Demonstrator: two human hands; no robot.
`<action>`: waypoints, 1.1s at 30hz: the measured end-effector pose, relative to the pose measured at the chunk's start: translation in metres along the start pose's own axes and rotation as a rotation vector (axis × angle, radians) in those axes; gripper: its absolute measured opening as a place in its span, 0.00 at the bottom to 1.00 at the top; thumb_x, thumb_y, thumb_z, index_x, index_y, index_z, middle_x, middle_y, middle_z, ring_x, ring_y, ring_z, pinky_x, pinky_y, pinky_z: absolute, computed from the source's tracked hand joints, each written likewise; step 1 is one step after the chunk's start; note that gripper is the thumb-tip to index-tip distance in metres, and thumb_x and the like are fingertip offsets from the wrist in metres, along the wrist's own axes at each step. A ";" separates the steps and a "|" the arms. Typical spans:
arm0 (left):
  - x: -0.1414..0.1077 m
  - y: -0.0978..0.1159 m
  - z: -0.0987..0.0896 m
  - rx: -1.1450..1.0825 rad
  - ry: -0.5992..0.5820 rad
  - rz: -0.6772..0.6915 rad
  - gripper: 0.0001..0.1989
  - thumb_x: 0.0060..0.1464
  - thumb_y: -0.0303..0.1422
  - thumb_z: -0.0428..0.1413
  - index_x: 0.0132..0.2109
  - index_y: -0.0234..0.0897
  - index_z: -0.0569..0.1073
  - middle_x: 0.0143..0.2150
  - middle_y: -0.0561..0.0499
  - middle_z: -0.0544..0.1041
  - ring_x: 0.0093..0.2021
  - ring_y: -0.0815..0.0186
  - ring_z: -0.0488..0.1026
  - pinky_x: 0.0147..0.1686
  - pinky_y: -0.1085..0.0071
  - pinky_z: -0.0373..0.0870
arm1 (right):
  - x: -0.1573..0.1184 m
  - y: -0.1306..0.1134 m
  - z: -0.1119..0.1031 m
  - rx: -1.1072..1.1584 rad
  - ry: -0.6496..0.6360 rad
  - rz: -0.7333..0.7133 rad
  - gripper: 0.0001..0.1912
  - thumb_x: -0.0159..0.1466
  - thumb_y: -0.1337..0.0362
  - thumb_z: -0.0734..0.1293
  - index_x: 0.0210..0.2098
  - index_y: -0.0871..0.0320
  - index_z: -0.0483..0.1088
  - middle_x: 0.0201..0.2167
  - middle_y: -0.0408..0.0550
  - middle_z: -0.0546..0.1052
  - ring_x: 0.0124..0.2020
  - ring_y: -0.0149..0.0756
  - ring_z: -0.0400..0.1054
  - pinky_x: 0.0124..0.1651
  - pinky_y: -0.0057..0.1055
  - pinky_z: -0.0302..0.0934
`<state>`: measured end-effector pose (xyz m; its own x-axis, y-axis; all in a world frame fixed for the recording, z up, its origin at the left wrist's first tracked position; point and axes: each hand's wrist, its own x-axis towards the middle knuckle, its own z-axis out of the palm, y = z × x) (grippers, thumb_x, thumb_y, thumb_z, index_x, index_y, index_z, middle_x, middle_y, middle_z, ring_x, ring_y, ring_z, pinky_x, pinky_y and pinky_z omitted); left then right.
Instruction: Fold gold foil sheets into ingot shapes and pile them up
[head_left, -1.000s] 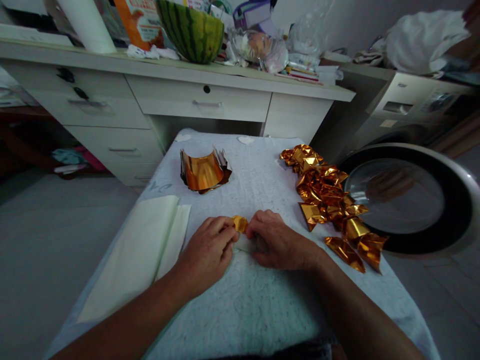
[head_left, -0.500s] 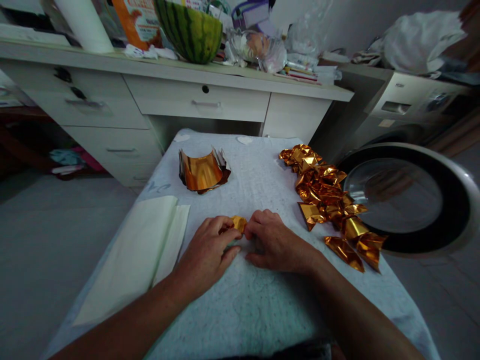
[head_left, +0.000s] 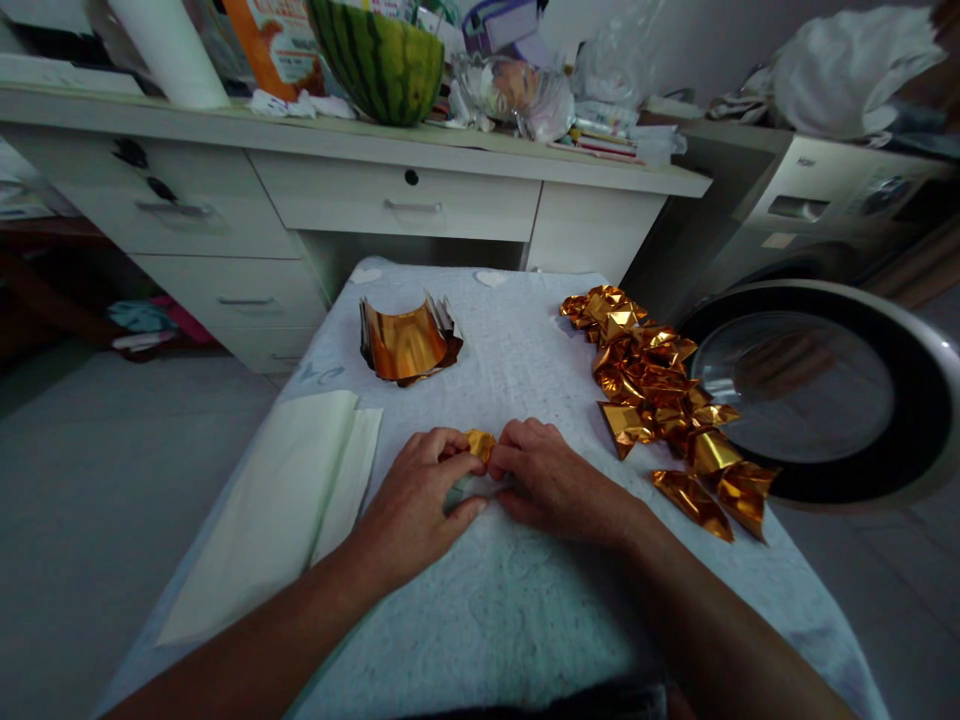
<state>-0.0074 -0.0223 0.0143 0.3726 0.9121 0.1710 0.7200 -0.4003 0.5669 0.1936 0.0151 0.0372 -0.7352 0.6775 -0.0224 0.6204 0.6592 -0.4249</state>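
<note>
Between my hands, low over the cloth-covered table (head_left: 480,620), is a small piece of gold foil paper (head_left: 480,444), mostly hidden by fingers. My left hand (head_left: 424,485) grips its left end, the fingers curled and the thumb apart below. Its right end is pinched in my right hand (head_left: 544,475), whose fingers are bent inward. Beyond my left hand stands a curved stack of gold foil sheets (head_left: 409,345). To the right lies a pile of folded gold foil pieces (head_left: 645,375), some pointed and creased.
Pale folded paper (head_left: 259,510) lies along the table's left side. A white desk (head_left: 420,195) with drawers stands behind, holding a cut watermelon (head_left: 382,65) and clutter. On the right, the open round door (head_left: 919,420) of a washing machine (head_left: 795,225) comes close to the table edge.
My left thumb has shifted slightly to the right and down, closer to my right hand. The foil piece stays between my fingers, and the view has tilted a little.
</note>
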 end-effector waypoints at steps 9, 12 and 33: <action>-0.001 -0.001 0.002 0.015 0.019 0.018 0.09 0.54 0.28 0.60 0.43 0.41 0.76 0.49 0.47 0.70 0.51 0.55 0.67 0.52 0.53 0.69 | 0.002 0.003 -0.004 0.040 -0.005 -0.014 0.05 0.66 0.67 0.61 0.37 0.57 0.69 0.38 0.48 0.68 0.40 0.38 0.59 0.44 0.35 0.52; -0.001 0.000 0.002 0.043 0.039 0.045 0.07 0.57 0.27 0.56 0.42 0.39 0.76 0.48 0.47 0.71 0.50 0.56 0.68 0.51 0.54 0.70 | 0.000 0.004 -0.007 0.086 -0.016 -0.016 0.03 0.65 0.67 0.62 0.37 0.57 0.68 0.38 0.49 0.68 0.41 0.39 0.59 0.46 0.36 0.53; -0.003 0.006 0.002 0.017 0.003 -0.005 0.04 0.53 0.30 0.60 0.37 0.41 0.72 0.49 0.48 0.69 0.51 0.55 0.65 0.51 0.52 0.67 | -0.003 0.006 -0.013 0.206 -0.013 -0.024 0.09 0.60 0.69 0.69 0.40 0.57 0.67 0.39 0.46 0.71 0.42 0.38 0.61 0.47 0.35 0.52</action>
<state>-0.0027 -0.0273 0.0154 0.3676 0.9142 0.1705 0.7316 -0.3975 0.5539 0.2027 0.0215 0.0467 -0.7531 0.6576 -0.0211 0.5349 0.5933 -0.6015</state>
